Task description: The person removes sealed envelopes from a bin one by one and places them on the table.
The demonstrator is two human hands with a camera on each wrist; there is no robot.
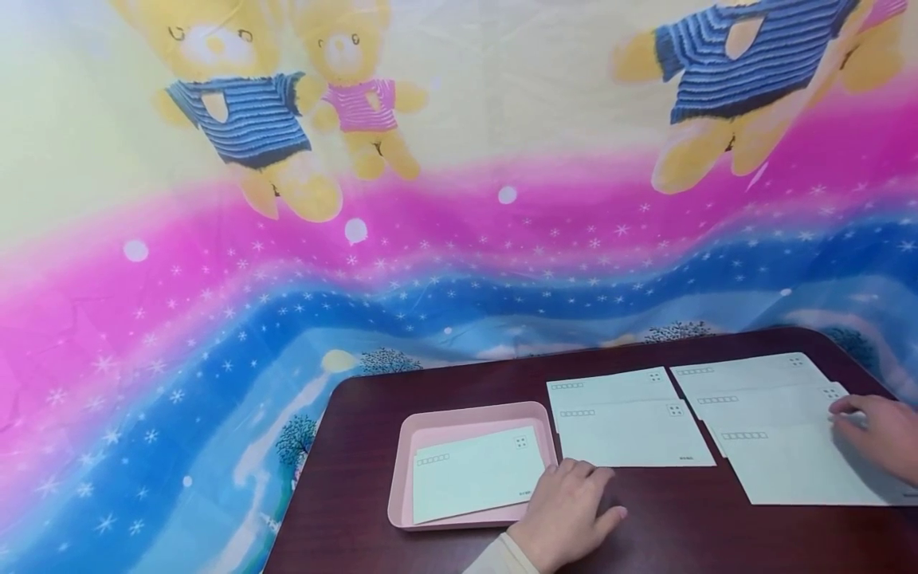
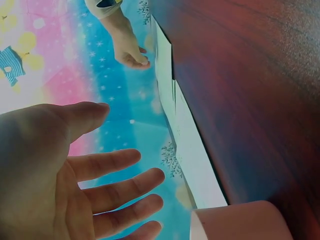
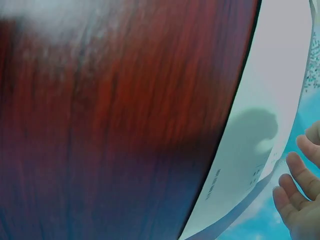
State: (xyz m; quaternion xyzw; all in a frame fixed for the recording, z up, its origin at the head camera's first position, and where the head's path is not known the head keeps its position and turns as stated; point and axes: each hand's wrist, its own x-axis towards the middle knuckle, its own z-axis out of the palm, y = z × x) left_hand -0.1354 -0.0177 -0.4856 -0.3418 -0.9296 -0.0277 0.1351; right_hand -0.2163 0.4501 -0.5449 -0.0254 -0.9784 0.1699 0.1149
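My left hand [image 1: 570, 510] hovers at the right front corner of a pink tray [image 1: 398, 478]. Its fingers spread apart and hold nothing in the left wrist view. Inside the tray lies a pale envelope [image 1: 473, 478] with a row of boxes and a stamp mark; whether others lie under it, I cannot tell. Over the right-hand column of overlapping envelopes [image 1: 796, 470] is my right hand [image 1: 878, 438], with nothing visible between its loosely bent fingers [image 3: 295, 167]. Its shadow falls on the front envelope [image 3: 240, 145]. Between tray and column lie two more overlapping envelopes [image 1: 631, 438].
Everything stands on a dark red-brown wooden table [image 1: 358, 478] with rounded corners. Behind the table hangs a colourful cloth [image 1: 459, 199] printed with bears and snowflakes. The tray's raised rim stands close to the middle envelopes.
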